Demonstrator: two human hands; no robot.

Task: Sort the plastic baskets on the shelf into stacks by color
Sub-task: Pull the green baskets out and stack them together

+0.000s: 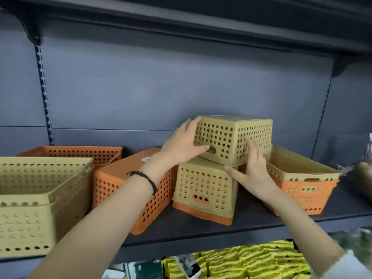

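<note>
An upside-down tan basket [233, 138] sits tilted on top of another upside-down tan basket [203, 190] that covers an orange one showing at its rim. My left hand [183, 142] grips the top basket's left end, thumb at its handle slot. Fingers spread, my right hand [253, 168] presses against its front side. A stack of upright tan baskets [34, 200] stands at the left, an orange basket [80, 153] behind it. An upside-down orange basket [130, 178] lies in the middle. At the right a tan basket [298, 168] nests in an orange one [306, 196].
The dark shelf board [251, 220] carries all baskets; another shelf [181, 19] hangs overhead. Yellow packets [251, 262] fill the shelf below. Some packaged goods [368, 150] stand at the far right edge.
</note>
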